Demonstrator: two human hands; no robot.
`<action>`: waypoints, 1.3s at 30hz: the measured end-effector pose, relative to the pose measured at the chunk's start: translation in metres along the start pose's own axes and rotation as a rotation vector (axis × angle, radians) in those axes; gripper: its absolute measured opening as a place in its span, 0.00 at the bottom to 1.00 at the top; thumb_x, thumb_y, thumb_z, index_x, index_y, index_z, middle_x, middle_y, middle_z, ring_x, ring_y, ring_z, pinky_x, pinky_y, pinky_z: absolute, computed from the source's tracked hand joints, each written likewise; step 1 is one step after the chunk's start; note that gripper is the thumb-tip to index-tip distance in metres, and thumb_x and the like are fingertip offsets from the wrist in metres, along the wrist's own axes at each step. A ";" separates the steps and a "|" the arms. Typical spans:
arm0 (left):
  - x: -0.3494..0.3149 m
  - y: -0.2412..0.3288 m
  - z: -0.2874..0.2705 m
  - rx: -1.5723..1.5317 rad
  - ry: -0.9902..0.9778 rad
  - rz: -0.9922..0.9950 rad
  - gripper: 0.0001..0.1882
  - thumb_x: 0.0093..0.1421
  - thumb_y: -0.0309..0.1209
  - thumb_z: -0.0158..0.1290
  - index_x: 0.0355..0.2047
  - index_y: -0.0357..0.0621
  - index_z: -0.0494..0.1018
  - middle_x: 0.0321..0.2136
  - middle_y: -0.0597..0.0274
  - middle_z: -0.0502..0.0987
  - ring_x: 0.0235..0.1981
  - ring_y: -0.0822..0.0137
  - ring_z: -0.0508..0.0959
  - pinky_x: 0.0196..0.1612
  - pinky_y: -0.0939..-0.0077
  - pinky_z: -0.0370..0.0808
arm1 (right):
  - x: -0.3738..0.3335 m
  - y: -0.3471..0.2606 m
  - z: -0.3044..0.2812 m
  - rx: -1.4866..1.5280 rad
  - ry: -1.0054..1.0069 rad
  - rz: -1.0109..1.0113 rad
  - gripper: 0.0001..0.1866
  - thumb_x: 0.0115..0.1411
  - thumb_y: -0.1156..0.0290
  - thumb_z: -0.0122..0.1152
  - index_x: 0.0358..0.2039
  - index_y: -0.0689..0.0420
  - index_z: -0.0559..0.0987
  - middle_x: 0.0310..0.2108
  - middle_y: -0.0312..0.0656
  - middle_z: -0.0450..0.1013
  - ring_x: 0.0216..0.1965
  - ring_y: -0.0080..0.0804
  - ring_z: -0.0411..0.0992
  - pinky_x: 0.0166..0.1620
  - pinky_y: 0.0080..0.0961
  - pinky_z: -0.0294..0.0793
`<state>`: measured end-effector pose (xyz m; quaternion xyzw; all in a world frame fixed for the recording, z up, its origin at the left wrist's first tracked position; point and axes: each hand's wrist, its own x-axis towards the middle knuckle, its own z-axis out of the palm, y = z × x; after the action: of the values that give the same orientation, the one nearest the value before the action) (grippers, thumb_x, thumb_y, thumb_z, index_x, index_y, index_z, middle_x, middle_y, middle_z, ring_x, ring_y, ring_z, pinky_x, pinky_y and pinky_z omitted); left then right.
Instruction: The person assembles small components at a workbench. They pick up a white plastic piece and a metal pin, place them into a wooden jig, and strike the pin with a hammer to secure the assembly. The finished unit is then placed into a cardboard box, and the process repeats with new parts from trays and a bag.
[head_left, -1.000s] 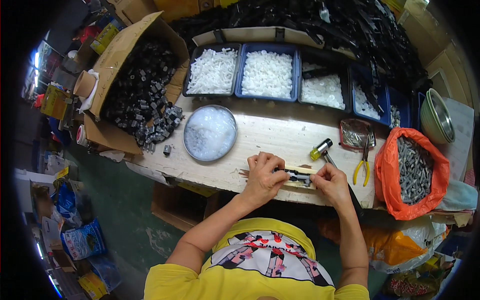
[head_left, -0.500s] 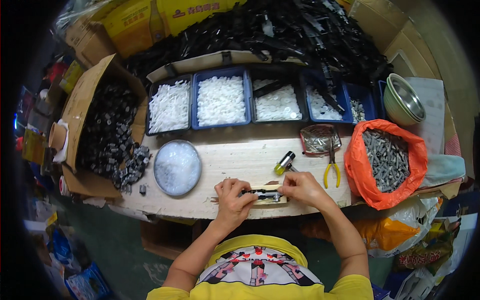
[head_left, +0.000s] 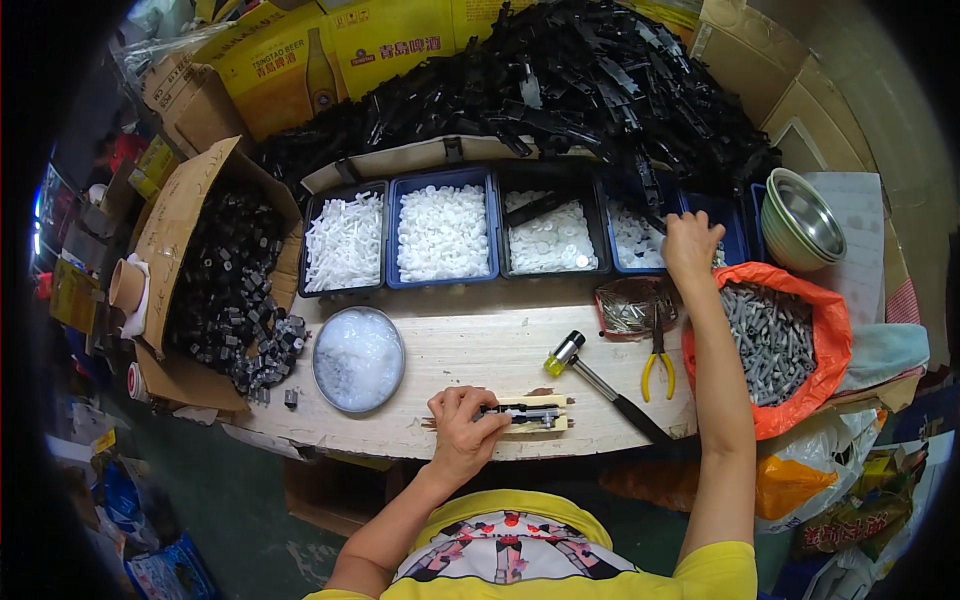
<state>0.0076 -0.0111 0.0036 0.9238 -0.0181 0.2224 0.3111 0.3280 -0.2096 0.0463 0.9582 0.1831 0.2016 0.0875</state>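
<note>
My left hand [head_left: 462, 432] is closed at the near edge of the bench, its thumb and fingers gripping the left end of a narrow black part [head_left: 510, 412] with a metal piece along it. That part lies on a pale wooden block [head_left: 548, 425]. My right arm is stretched forward, and my right hand [head_left: 692, 245] is over the small blue bin [head_left: 728, 235] at the right end of the row. Its fingers are curled downward; the fingertips and anything between them are hidden. A hammer [head_left: 610, 390] with a black grip rests on the bench between my hands.
Bins of white plastic parts [head_left: 443, 232] line the back, before a heap of black parts [head_left: 590, 80]. Yellow-handled pliers [head_left: 657, 375], a red tray of pins [head_left: 632, 306] and an orange bag of grey pieces [head_left: 765, 345] stand right. A round dish [head_left: 358, 360] and carton [head_left: 190, 250] stand left.
My right hand has left the wooden block and moved forward and right to the blue bin, uncovering the hammer's handle. My left hand keeps its hold. The whole view has shifted slightly.
</note>
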 end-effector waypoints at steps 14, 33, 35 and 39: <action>0.018 0.027 -0.012 -0.060 0.077 0.073 0.17 0.45 0.27 0.58 0.38 0.40 0.72 0.27 0.63 0.71 0.30 0.65 0.69 0.38 0.69 0.57 | -0.136 -0.067 -0.119 1.418 -0.392 -0.347 0.18 0.45 0.78 0.65 0.39 0.62 0.74 0.28 0.38 0.70 0.30 0.22 0.69 0.32 0.18 0.69; -0.012 0.036 -0.006 -0.273 0.190 0.031 0.07 0.45 0.19 0.52 0.27 0.37 0.70 0.25 0.57 0.71 0.28 0.57 0.68 0.34 0.65 0.60 | -0.187 -0.146 -0.125 1.360 -0.014 -0.474 0.20 0.49 0.77 0.59 0.43 0.65 0.70 0.35 0.50 0.67 0.34 0.45 0.66 0.37 0.32 0.67; -0.014 0.034 -0.011 -0.294 0.121 -0.009 0.07 0.46 0.20 0.53 0.28 0.37 0.71 0.25 0.57 0.72 0.28 0.58 0.68 0.34 0.66 0.61 | -0.187 -0.142 -0.121 1.310 -0.012 -0.519 0.19 0.47 0.77 0.60 0.43 0.65 0.71 0.35 0.48 0.67 0.34 0.43 0.66 0.37 0.33 0.66; -0.025 0.019 -0.038 -0.273 0.122 -0.203 0.09 0.48 0.22 0.54 0.32 0.38 0.74 0.25 0.58 0.73 0.28 0.60 0.69 0.34 0.69 0.63 | -0.182 -0.132 -0.109 1.001 0.075 -0.575 0.18 0.45 0.78 0.61 0.40 0.62 0.72 0.33 0.44 0.68 0.35 0.40 0.66 0.38 0.33 0.64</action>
<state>-0.0334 -0.0070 0.0308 0.8549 0.0640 0.2410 0.4550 0.0854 -0.1485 0.0488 0.7868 0.5121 0.0926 -0.3319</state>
